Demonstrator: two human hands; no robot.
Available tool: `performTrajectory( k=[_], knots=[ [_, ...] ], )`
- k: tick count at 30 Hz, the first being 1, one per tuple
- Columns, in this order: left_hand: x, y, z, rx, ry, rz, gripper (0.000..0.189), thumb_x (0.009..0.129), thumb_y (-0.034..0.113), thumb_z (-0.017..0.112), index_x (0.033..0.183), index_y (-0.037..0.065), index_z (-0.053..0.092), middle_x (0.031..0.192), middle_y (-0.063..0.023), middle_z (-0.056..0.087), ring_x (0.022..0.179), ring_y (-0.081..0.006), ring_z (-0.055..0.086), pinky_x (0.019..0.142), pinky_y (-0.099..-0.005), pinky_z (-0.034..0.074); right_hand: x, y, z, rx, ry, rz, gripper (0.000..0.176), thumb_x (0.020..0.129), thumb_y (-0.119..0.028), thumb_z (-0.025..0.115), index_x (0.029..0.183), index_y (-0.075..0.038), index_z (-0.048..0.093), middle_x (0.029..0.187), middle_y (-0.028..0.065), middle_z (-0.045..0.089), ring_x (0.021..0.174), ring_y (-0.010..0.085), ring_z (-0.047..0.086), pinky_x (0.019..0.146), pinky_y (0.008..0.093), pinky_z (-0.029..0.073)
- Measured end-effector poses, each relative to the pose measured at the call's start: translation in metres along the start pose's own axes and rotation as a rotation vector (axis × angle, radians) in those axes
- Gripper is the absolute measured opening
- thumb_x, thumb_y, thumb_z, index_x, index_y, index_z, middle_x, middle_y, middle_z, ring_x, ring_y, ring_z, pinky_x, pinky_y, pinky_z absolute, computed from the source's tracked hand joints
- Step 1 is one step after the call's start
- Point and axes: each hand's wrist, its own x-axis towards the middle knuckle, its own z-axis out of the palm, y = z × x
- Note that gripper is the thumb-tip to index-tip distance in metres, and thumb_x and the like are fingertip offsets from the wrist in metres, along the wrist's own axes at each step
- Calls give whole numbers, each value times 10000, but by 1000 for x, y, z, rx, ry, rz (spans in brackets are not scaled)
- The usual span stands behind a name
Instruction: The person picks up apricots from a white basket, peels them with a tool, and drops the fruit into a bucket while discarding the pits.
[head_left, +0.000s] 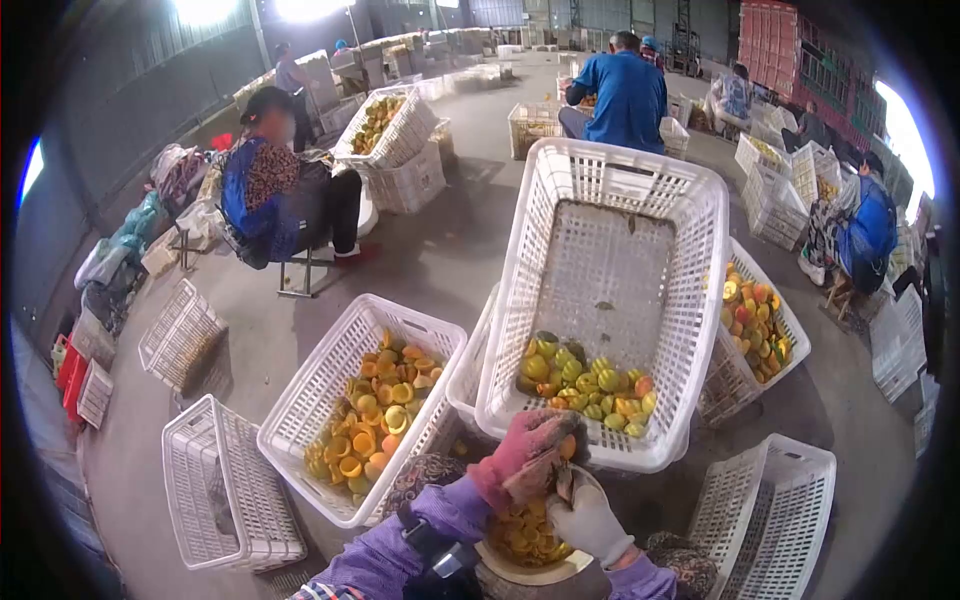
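Observation:
My left hand (525, 460), in a dirty pink glove, is closed around an orange-yellow peach (568, 447) that shows at its fingertips. Just below it, my right hand (592, 522) in a white glove has its fingers closed; a narrow dark piece sticks up there, and I cannot tell what it is. Both hands are over a round pale tub (530, 574) with cut peach pieces (527, 532) in it. In front of them a white crate (705, 330) is tilted towards me, with whole green and orange peaches (585, 383) gathered at its lower end.
On the left stands a white crate (300, 400) of pitted peach halves (375, 415); another crate (795, 340) with halves is at right. Further crates (235, 490) (765, 520) flank me. Seated people (285, 190) (620, 95) (865, 230) work among stacked crates.

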Motion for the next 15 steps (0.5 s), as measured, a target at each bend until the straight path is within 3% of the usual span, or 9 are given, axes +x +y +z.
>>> performTrajectory(
  k=[2, 5, 7, 10, 12, 13, 15],
  knots=[
    [-1, 12, -6, 92, -138, -121, 281, 945, 244, 603, 1030, -22, 637, 901, -77, 681, 783, -166, 652, 713, -309, 540, -2, 4, -5, 267, -209, 240, 284, 818, -89, 611, 1079, -3, 540, 950, 114, 553, 815, 223, 563, 722, 336, 478],
    [-6, 10, -1, 52, -77, -126, 276, 947, 250, 605, 971, -21, 653, 869, -68, 681, 766, -160, 654, 704, -309, 539, 4, 30, -4, 184, -187, -58, 267, 906, -198, 592, 1092, -12, 547, 806, 53, 621, 667, 111, 576, 596, 293, 472],
    [-2, 2, -9, 154, -157, -120, 290, 949, 269, 608, 929, -14, 673, 841, -52, 682, 767, -137, 640, 703, -295, 526, -1, 27, -9, 101, -212, -64, 279, 908, -206, 589, 1109, -17, 549, 831, 50, 616, 697, 110, 570, 627, 293, 476],
    [1, 4, -20, 402, -262, -189, 318, 957, 280, 592, 947, -26, 676, 836, -53, 681, 774, -125, 617, 721, -286, 507, 2, 42, -9, 148, -343, 155, 300, 909, -216, 590, 1137, -24, 549, 865, 45, 613, 746, 116, 564, 680, 297, 481],
    [-1, 2, -19, 393, -294, -159, 316, 956, 275, 585, 939, -27, 673, 847, -56, 678, 792, -131, 613, 733, -291, 500, 2, 48, -11, 230, -426, 368, 336, 894, -202, 604, 1175, -26, 549, 939, 49, 617, 821, 125, 561, 754, 294, 476],
    [-2, -2, -18, 389, -309, -145, 315, 956, 273, 582, 936, -28, 672, 853, -58, 677, 801, -133, 611, 739, -294, 497, 2, 54, -8, 272, -389, 252, 344, 889, -194, 607, 1183, -27, 547, 959, 51, 617, 838, 125, 561, 766, 291, 473],
    [-6, -18, -5, 291, -79, 43, 311, 955, 269, 576, 935, -27, 666, 862, -57, 671, 810, -136, 605, 747, -294, 491, 1, 59, 1, 314, -298, 38, 360, 878, -179, 611, 1197, -27, 541, 994, 56, 616, 871, 125, 560, 790, 286, 466]
  ],
)
